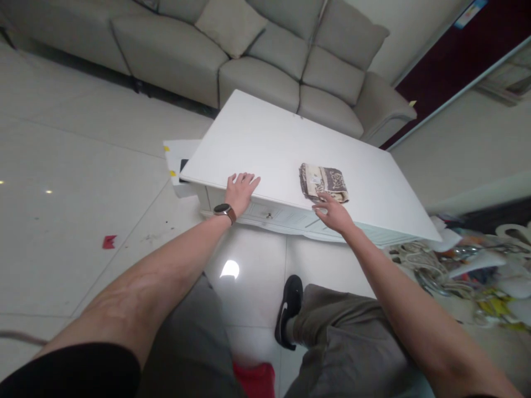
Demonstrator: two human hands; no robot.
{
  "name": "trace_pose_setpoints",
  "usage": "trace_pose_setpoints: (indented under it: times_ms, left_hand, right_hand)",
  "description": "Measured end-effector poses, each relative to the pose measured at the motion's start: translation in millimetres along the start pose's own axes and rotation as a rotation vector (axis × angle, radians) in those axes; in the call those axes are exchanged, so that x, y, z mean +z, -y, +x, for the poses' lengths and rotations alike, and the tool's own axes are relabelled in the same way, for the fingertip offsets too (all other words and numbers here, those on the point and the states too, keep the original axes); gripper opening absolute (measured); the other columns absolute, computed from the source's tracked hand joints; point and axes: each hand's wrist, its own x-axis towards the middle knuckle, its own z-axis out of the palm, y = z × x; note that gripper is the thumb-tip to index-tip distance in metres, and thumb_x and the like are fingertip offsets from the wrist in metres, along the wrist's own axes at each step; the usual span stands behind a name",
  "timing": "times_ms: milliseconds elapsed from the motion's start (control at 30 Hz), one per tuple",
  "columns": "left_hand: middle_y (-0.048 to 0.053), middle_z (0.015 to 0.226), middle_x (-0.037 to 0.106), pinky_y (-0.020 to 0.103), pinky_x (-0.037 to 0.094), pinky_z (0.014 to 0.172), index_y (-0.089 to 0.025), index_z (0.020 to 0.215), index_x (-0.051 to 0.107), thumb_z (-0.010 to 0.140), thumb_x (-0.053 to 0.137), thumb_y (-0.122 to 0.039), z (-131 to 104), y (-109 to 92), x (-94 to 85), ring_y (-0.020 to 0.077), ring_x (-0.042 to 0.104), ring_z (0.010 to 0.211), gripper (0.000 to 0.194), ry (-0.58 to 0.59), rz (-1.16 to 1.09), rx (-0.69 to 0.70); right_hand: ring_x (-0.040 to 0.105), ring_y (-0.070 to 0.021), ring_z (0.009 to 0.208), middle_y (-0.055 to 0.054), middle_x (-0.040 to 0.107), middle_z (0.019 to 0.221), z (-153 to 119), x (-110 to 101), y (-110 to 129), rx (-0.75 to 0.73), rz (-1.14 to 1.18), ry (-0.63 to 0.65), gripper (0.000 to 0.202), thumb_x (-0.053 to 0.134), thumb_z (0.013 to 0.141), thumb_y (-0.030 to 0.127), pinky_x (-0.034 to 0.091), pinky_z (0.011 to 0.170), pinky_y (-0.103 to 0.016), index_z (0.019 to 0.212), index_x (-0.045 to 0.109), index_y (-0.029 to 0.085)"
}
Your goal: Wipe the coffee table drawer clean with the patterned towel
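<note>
A folded brown and cream patterned cloth lies on the white low table, close to its front edge. My right hand is at the near edge of this cloth, fingers stretched out and apart; whether the fingertips touch it I cannot tell. Further left, my left hand rests with spread fingers on the table's front edge. A watch with a brown strap sits on my left wrist. Below the tabletop, drawer fronts with a small knob show between my hands.
Behind the table stands a grey sofa with a cushion. A white box is at the table's left end. Cluttered items lie on the right. A red scrap is on the tiled floor.
</note>
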Motion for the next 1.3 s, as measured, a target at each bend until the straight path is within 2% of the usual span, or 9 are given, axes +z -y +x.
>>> trace_pose_setpoints:
  times_ms: [300,400,500,567,667,800,1000,1167,1300]
  left_hand:
    - [0.015,0.15,0.049,0.052,0.027,0.114,-0.025,0.146,0.049,0.078,0.067,-0.01,3,-5,-8.6,0.033,0.04,0.136,0.072,0.081,0.074,-0.012]
    - [0.019,0.152,0.046,0.058,0.027,0.115,-0.02,0.146,0.05,0.072,0.073,-0.015,7,-19,-15.1,0.0371,0.04,0.138,0.078,0.167,0.069,-0.057]
    - [0.018,0.142,0.057,0.054,0.039,0.11,-0.018,0.13,0.062,0.071,0.075,-0.021,5,-48,-27.9,0.0359,0.051,0.13,0.061,0.336,-0.122,0.0]
    - [0.014,0.129,0.066,0.043,0.05,0.101,-0.017,0.119,0.068,0.077,0.07,-0.024,-1,-71,-41.1,0.0281,0.062,0.115,0.043,0.379,-0.376,0.062]
    - [0.009,0.11,0.073,0.032,0.055,0.084,-0.016,0.108,0.07,0.08,0.064,-0.023,-15,-98,-68.7,0.0193,0.069,0.094,0.03,0.256,-0.636,0.091]
    - [0.002,0.081,0.069,0.027,0.052,0.072,-0.016,0.094,0.072,0.072,0.058,-0.011,-28,-110,-116.1,0.0151,0.064,0.076,0.026,0.118,-0.571,0.103]
    - [0.0,0.079,0.064,0.025,0.048,0.067,-0.017,0.096,0.07,0.067,0.056,-0.008,-27,-116,-165.7,0.0143,0.06,0.073,0.033,0.157,-0.488,0.145]
    - [0.001,0.085,0.063,0.027,0.049,0.072,-0.018,0.102,0.066,0.077,0.058,-0.015,-22,-127,-165.8,0.0142,0.058,0.076,0.027,0.184,-0.574,0.202]
    - [0.0,0.09,0.057,0.028,0.05,0.076,-0.019,0.122,0.057,0.075,0.055,-0.01,-8,-126,-146.1,0.0137,0.057,0.081,0.048,0.23,-0.783,0.189]
  right_hand:
    - [0.064,-0.0297,0.116,-0.014,0.068,0.127,-36,-59,40,-0.043,0.178,-0.196,0.025,0.059,0.091,0.029,0.051,0.104,-0.048,0.086,0.08,0.019]
    - [0.066,-0.0268,0.109,-0.013,0.07,0.121,-43,-78,63,-0.09,0.244,-0.254,0.023,0.059,0.091,0.027,0.054,0.098,-0.044,0.084,0.08,0.019]
    - [0.066,-0.0235,0.104,-0.012,0.071,0.114,-44,-87,84,-0.175,0.301,-0.262,0.021,0.059,0.091,0.023,0.054,0.092,-0.037,0.086,0.079,0.018]
    - [0.067,-0.0208,0.097,-0.01,0.073,0.105,-43,-87,95,-0.215,0.329,-0.22,0.02,0.059,0.09,0.018,0.053,0.087,-0.033,0.091,0.079,0.017]
    - [0.066,-0.017,0.083,-0.007,0.073,0.094,-40,-80,106,-0.257,0.343,-0.117,0.022,0.061,0.084,0.01,0.05,0.081,-0.029,0.096,0.079,0.015]
    - [0.062,-0.0162,0.08,-0.005,0.071,0.089,-40,-69,117,-0.321,0.326,-0.092,0.039,0.056,0.072,-0.005,0.046,0.079,-0.027,0.095,0.079,0.016]
    - [0.058,-0.0149,0.075,-0.002,0.066,0.083,-45,-67,141,-0.362,0.512,-0.164,0.039,0.055,0.066,-0.005,0.045,0.076,-0.027,0.089,0.078,0.017]
    - [0.059,-0.0145,0.075,-0.002,0.065,0.082,-32,-68,149,-0.262,0.859,-0.274,0.026,0.057,0.065,0.001,0.047,0.073,-0.027,0.077,0.073,0.018]
    - [0.061,-0.016,0.076,-0.002,0.069,0.08,-18,-68,135,-0.111,1.001,-0.365,0.019,0.055,0.069,0.011,0.049,0.076,-0.03,0.075,0.071,0.019]
